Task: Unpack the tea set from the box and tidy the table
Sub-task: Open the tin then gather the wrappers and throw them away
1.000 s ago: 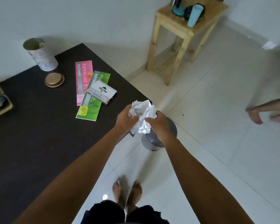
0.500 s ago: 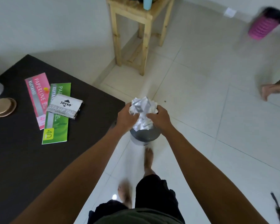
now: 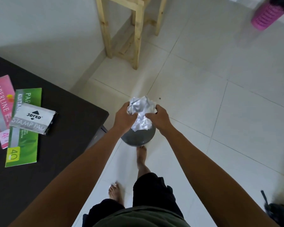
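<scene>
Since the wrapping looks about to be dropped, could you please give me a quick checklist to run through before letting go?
1. Crumpled white wrapping gripped by both the left hand and the right hand: ok.
2. Wrapping positioned over the grey bin: ok, it sits directly above in this view.
3. Bin opening clear: cannot tell, the wrapping and hands hide it.
4. Feet clear of the bin: not ok, the forward foot appears to touch its base.
5. Loose scraps hanging outside the bin's outline: cannot tell.
6. Table tidied: not ok, the Joyko stamp pad box and receipt books remain.
</scene>
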